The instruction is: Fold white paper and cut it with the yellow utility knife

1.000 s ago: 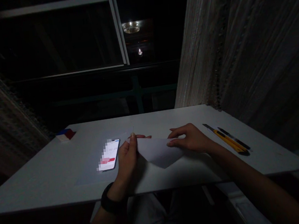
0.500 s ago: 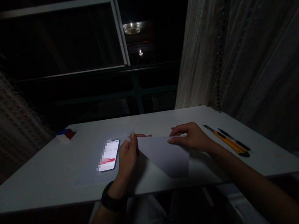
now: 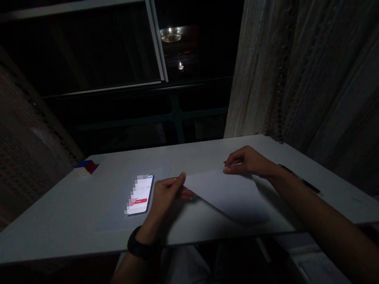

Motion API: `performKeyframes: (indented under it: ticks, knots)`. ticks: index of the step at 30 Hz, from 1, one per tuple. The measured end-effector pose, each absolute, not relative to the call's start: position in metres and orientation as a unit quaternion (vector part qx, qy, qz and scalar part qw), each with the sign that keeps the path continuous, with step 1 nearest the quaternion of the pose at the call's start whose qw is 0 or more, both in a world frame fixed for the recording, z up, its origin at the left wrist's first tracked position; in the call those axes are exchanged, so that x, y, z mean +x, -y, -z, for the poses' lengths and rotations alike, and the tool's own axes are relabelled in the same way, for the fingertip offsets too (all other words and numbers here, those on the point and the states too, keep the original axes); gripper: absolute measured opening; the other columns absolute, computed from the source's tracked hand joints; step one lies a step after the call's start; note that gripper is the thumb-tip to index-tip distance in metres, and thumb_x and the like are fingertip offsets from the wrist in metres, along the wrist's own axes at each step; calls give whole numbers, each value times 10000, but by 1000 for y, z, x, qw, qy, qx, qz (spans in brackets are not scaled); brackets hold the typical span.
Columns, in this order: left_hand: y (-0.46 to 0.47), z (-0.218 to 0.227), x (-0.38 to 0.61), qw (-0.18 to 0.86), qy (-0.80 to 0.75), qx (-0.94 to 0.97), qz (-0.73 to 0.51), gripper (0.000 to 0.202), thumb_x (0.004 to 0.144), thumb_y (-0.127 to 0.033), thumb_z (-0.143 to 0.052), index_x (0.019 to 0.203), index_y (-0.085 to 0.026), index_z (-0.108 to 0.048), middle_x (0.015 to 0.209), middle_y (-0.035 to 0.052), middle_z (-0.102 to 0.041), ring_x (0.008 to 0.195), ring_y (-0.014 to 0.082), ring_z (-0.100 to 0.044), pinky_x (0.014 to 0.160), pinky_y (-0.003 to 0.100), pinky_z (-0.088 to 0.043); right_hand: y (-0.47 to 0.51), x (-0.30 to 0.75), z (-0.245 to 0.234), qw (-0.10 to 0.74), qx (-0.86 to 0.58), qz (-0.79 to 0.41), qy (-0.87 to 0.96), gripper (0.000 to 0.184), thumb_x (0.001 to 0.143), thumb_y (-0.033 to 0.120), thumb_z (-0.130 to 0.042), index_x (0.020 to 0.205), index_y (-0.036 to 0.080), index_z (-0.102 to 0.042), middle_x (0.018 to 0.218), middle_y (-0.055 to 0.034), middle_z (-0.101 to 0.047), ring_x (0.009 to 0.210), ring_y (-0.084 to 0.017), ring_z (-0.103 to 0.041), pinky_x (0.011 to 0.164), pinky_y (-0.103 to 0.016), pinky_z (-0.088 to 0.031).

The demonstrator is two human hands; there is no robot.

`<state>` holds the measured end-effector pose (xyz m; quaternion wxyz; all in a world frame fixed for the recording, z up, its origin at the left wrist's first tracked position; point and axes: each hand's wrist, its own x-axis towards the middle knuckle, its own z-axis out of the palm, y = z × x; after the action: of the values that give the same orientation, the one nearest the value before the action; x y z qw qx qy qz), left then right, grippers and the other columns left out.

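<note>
Left hand point(image 3: 168, 195): closed in a pinch on paper's left corner, approx ctr of frame; thumb on top. Black wristband point(image 3: 138, 244) on wrist.
Right hand point(image 3: 249, 161): fingertips pinched on paper's upper right corner, right of ctr, slightly higher in frame than the left hand.
Paper sheet point(image 3: 231, 194): white, held by its top edge btwn both hands, tapers to a point toward lower right. Sits over near half of worktop; can't tell if it rests on the surface.
Phone point(image 3: 140, 198): flat on worktop, screen lit, just left of the left hand, not touching.
Pen point(image 3: 302, 183): dark, lies right of right forearm, partly hidden by it.
Red/blue block point(image 3: 86, 166): far left corner of worktop, well apart from hands.
Worktop point(image 3: 64, 220): white, dim light.
Curtain point(image 3: 322, 76): fills right side of frame.
</note>
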<state>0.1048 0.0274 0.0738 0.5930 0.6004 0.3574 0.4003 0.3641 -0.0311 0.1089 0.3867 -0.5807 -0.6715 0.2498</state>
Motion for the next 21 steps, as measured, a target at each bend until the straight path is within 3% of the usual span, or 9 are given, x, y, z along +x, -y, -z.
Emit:
performKeyframes:
  ticks: [3,7,11,13,15,17,19,21]
  knots:
    - [-34,-61,114,601,-409,573,-378,371,696,-460,-696,639,-98,-642,578,87,-663,486,168,-635,465,253,-518,14,370,-103,348,-617,-229,668,277,681,379,-688,797,128,-687,732,-57,-696,691,-183,-638,634,-287,-474]
    - [-46,-35,126,631,-429,522,-381,337,719,-396,-701,654,-82,-598,580,107,-658,512,174,-651,495,254,-538,16,352,-82,324,-681,44,656,215,808,317,-578,930,157,-652,963,-93,-683,948,-220,-594,830,-341,-413]
    - [-50,-23,125,619,-437,548,-354,306,745,-363,-678,826,-73,-626,615,106,-668,584,196,-674,596,307,-560,43,315,-52,176,-656,28,733,240,896,342,-448,894,176,-621,863,-63,-678,765,-165,-608,686,-265,-394]
    - [-47,-25,119,514,-456,647,-330,347,760,-353,-652,978,-85,-630,700,115,-690,689,231,-687,685,367,-554,52,301,-37,114,-644,18,756,245,902,331,-427,867,176,-614,846,-66,-678,721,-161,-611,642,-260,-377]
    - [-40,-29,113,317,-457,765,-324,390,773,-350,-625,1093,-127,-613,913,145,-697,908,280,-659,822,437,-507,56,295,-26,85,-634,16,768,249,908,313,-410,861,168,-608,840,-71,-673,739,-167,-614,642,-260,-371]
    - [-33,-32,112,135,-417,839,-322,388,818,-346,-564,1160,-166,-588,1207,160,-593,1170,315,-510,962,485,-407,55,296,-19,82,-629,12,773,249,913,301,-400,875,159,-601,850,-77,-668,765,-170,-615,657,-260,-373]
    - [-28,-31,117,51,-343,891,-294,355,884,-320,-460,1187,-171,-572,1335,137,-498,1300,296,-361,1042,474,-323,52,299,-18,90,-622,3,778,245,917,294,-396,892,153,-594,856,-79,-666,769,-166,-615,666,-260,-375]
    - [-30,-27,127,35,-260,934,-243,363,926,-285,-375,1232,-176,-536,1358,107,-481,1346,254,-289,1082,446,-272,50,303,-20,97,-615,-6,782,239,919,285,-392,895,147,-586,848,-78,-668,759,-161,-618,670,-257,-376]
